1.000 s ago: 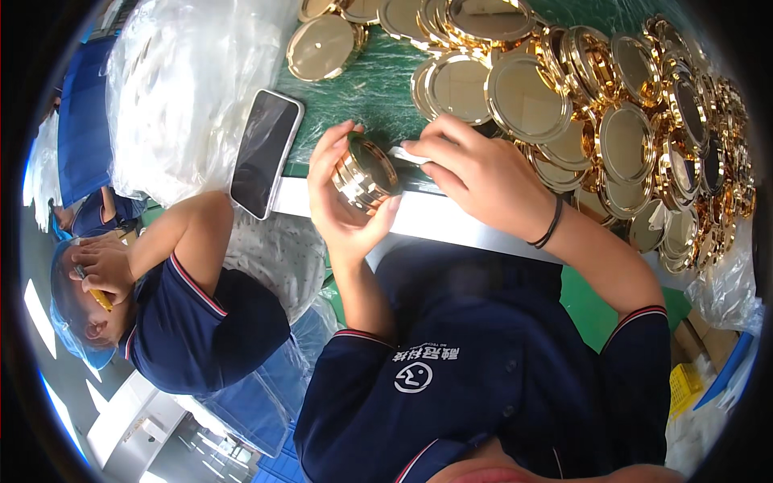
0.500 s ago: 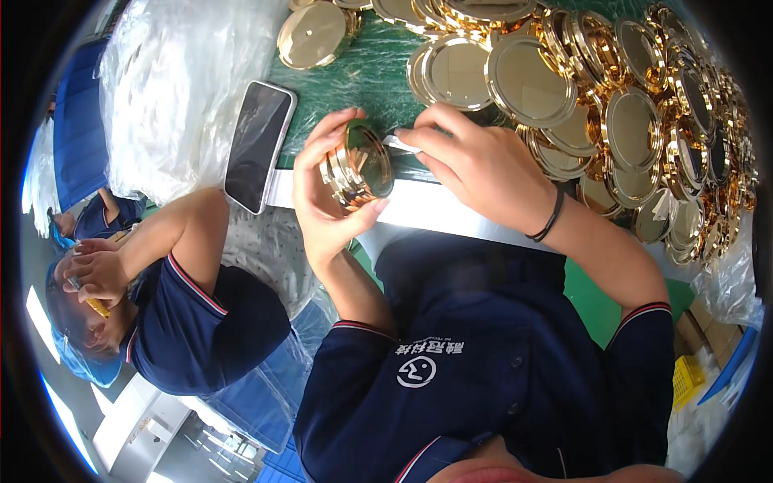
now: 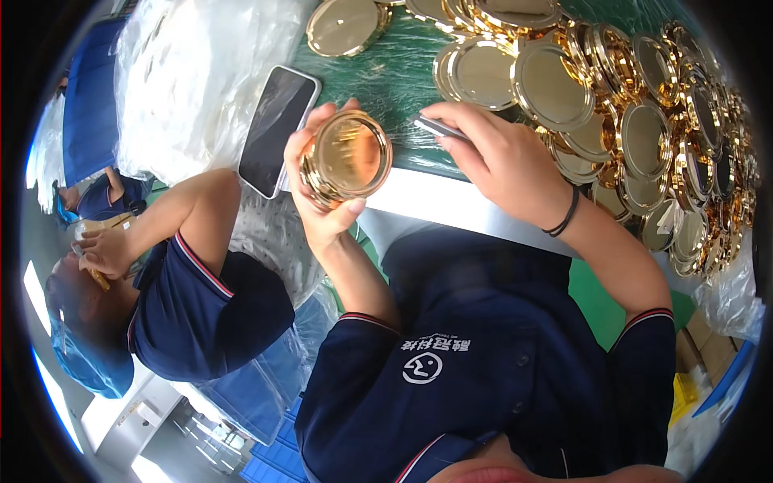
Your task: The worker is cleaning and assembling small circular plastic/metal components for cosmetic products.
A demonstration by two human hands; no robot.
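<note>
My left hand [image 3: 320, 227] is wrapped round a short stack of shiny gold round lids [image 3: 351, 154], thumb at the near rim and fingers along the far left side. The top lid's mirror-like face is tilted up. To the right, apart from the stack, my right hand [image 3: 515, 171] pinches a slim, flat grey piece [image 3: 443, 127] between thumb and fingers. Its kind cannot be made out, and part of it is hidden in the grip. A black band circles my right wrist.
Many gold lids [image 3: 644, 141] lie heaped on the green, film-covered table [image 3: 386, 88] at the right and back. Left of my hands lie a phone [image 3: 278, 133] and clear plastic bags [image 3: 193, 88]. A co-worker in a blue cap [image 3: 88, 354] sits close at the left.
The lid stack has turned in my left hand, so its top face shows more fully. My right hand has shifted slightly right, away from the stack, with the slim piece tilted differently.
</note>
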